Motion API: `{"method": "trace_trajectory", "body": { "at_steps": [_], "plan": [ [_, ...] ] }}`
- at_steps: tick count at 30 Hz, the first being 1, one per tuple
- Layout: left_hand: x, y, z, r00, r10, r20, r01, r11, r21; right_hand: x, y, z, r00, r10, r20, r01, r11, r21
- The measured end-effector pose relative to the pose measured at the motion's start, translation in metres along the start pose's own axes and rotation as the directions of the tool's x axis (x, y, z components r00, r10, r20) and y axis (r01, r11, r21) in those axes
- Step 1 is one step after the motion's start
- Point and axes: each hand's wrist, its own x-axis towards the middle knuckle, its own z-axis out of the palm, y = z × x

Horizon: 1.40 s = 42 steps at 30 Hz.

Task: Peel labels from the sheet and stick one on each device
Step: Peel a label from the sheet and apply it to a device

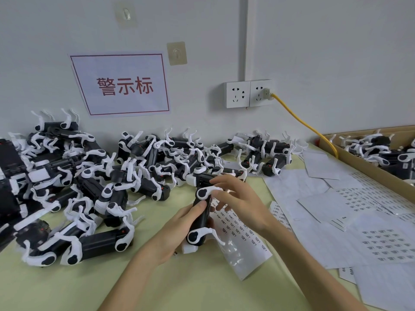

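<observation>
From where I stand, the left hand [179, 223] grips the black device [201, 217] near the middle of the table [67, 283], thumb on top and the other fingers curled underneath. The right hand [238, 198] comes in from three o'clock, fingers loosely spread and tips resting on the device's upper end. I cannot tell whether a label sits beneath them. The label sheet [242, 234] lies under and just beside the device at its five o'clock.

To my eye this is the sticking step. It wants the left hand holding the body steady while one fingertip rubs the label flat from one edge, clear of the white clips [208, 190] that jut over the casing.

At nine to eleven o'clock a tangled heap of devices [78, 198] crowds close, and its clips could snag a sleeve. Behind it, a wall sign [121, 84] hangs at eleven and a socket [247, 94] at one, with a yellow cable [303, 122] running down. At three o'clock, loose sheets [359, 209] overlap untidily, and beyond them at two a cardboard box [350, 158] holds more devices
</observation>
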Motion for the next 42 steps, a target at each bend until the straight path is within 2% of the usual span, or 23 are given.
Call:
{"method": "trace_trajectory", "body": {
  "at_steps": [9, 12, 14, 17, 20, 23, 24, 25, 26, 27, 28, 29, 30, 31, 32, 34, 36, 38, 40, 42],
  "plan": [
    [-0.001, 0.003, -0.003, 0.984, -0.117, 0.133, 0.142, 0.97, -0.199, 0.003, -0.005, -0.007, 0.999, 0.011, 0.034, -0.011, 1.0, -0.002],
    [0.002, 0.004, -0.007, 0.986, -0.101, 0.134, 0.14, 0.937, -0.319, 0.003, -0.003, -0.007, 1.0, -0.026, -0.014, 0.026, 1.0, -0.004],
    [0.006, 0.004, -0.01, 0.993, -0.092, 0.076, 0.115, 0.905, -0.41, 0.003, 0.0, -0.008, 0.998, -0.017, -0.062, 0.017, 1.0, -0.006],
    [0.011, 0.001, -0.015, 0.987, -0.099, -0.126, 0.035, 0.901, -0.433, 0.005, 0.001, -0.013, 0.996, 0.02, -0.085, -0.02, 1.0, -0.005],
    [0.013, 0.001, -0.018, 0.968, -0.071, -0.239, -0.02, 0.933, -0.359, 0.007, 0.0, -0.023, 0.997, 0.067, -0.026, -0.067, 0.997, 0.029],
    [0.012, 0.001, -0.022, 0.951, -0.048, -0.306, -0.059, 0.941, -0.332, 0.005, -0.002, -0.038, 0.994, 0.092, 0.051, -0.09, 0.995, -0.041],
    [0.013, 0.0, -0.023, 0.948, -0.047, -0.315, -0.065, 0.94, -0.335, 0.006, -0.005, -0.044, 0.996, 0.083, 0.022, -0.082, 0.995, -0.052],
    [0.013, 0.0, -0.024, 0.946, -0.042, -0.321, -0.071, 0.94, -0.335, 0.007, -0.008, -0.05, 0.996, 0.054, -0.064, -0.056, 0.998, -0.028],
    [0.014, -0.001, -0.025, 0.945, -0.036, -0.324, -0.077, 0.941, -0.33, 0.008, -0.01, -0.058, 0.975, 0.026, -0.219, -0.014, 0.998, 0.056],
    [0.015, -0.002, -0.025, 0.945, -0.033, -0.324, -0.078, 0.943, -0.323, 0.008, -0.013, -0.069, 0.914, 0.038, -0.404, 0.053, 0.976, 0.212],
    [0.015, -0.002, -0.025, 0.946, -0.03, -0.323, -0.078, 0.945, -0.317, 0.006, -0.017, -0.082, 0.827, 0.102, -0.553, 0.163, 0.898, 0.409],
    [0.016, -0.002, -0.024, 0.946, -0.027, -0.324, -0.08, 0.946, -0.313, 0.003, -0.019, -0.097, 0.754, 0.174, -0.633, 0.299, 0.767, 0.567],
    [0.016, -0.002, -0.024, 0.945, -0.025, -0.327, -0.083, 0.946, -0.312, -0.001, -0.017, -0.111, 0.718, 0.214, -0.662, 0.412, 0.636, 0.652],
    [0.016, -0.003, -0.023, 0.943, -0.024, -0.332, -0.086, 0.946, -0.312, -0.005, -0.014, -0.123, 0.716, 0.22, -0.662, 0.467, 0.554, 0.689],
    [0.017, -0.003, -0.023, 0.942, -0.024, -0.334, -0.087, 0.946, -0.312, -0.008, -0.011, -0.132, 0.731, 0.211, -0.649, 0.47, 0.533, 0.703],
    [0.018, -0.005, -0.02, 0.942, -0.026, -0.333, -0.083, 0.948, -0.308, -0.008, -0.005, -0.137, 0.74, 0.239, -0.628, 0.388, 0.611, 0.69],
    [0.019, -0.007, -0.017, 0.942, -0.024, -0.335, -0.08, 0.953, -0.294, -0.002, -0.005, -0.125, 0.718, 0.301, -0.628, 0.278, 0.703, 0.655],
    [0.018, -0.007, -0.018, 0.939, -0.025, -0.342, -0.081, 0.953, -0.291, 0.004, -0.006, -0.102, 0.725, 0.28, -0.629, 0.192, 0.795, 0.575],
    [0.019, -0.008, -0.019, 0.936, -0.031, -0.35, -0.081, 0.95, -0.302, 0.009, -0.005, -0.078, 0.785, 0.146, -0.602, 0.099, 0.93, 0.355],
    [0.019, -0.007, -0.021, 0.932, -0.04, -0.36, -0.078, 0.949, -0.307, 0.012, 0.0, -0.054, 0.875, -0.013, -0.483, 0.016, 1.0, 0.002]
  ]
}}
